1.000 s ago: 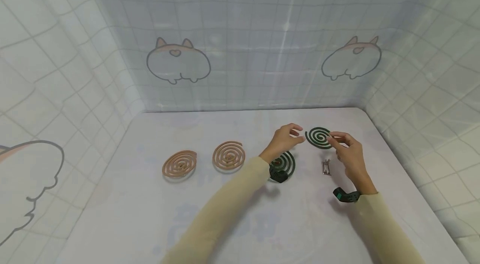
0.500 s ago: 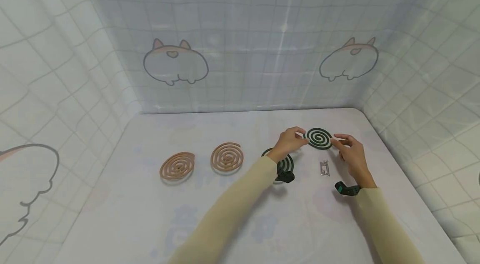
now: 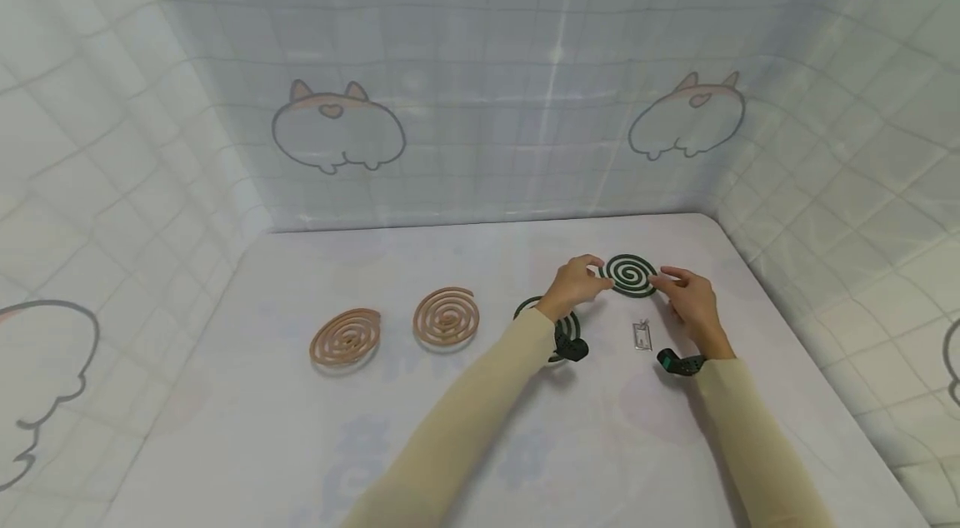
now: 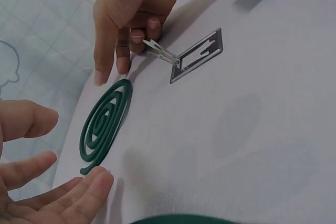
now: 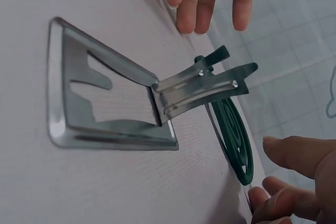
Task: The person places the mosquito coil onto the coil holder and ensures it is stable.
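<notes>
A green mosquito coil [image 3: 630, 276] lies flat at the far right of the table, between my two hands. My left hand [image 3: 574, 286] is at its left edge, fingers apart and loosely bent; in the left wrist view a fingertip is close to the coil's outer end, and contact cannot be told. On the other side my right hand [image 3: 690, 303] has thumb and fingers spread around the right edge, not closed on it. Nearer to me stands a small metal coil stand [image 5: 113, 135], its two prongs [image 5: 205, 80] bent upward.
Under my left wrist is a second green coil [image 3: 573, 326], partly hidden. Two brown coils [image 3: 446, 317] sit raised off the white tabletop [image 3: 255, 428] to the left. Tile-patterned cloth walls [image 3: 465, 136] enclose the back and sides.
My left hand has come up to the coil's left edge. The right hand no longer pinches the right edge; its fingers have spread. The view has shifted slightly.
</notes>
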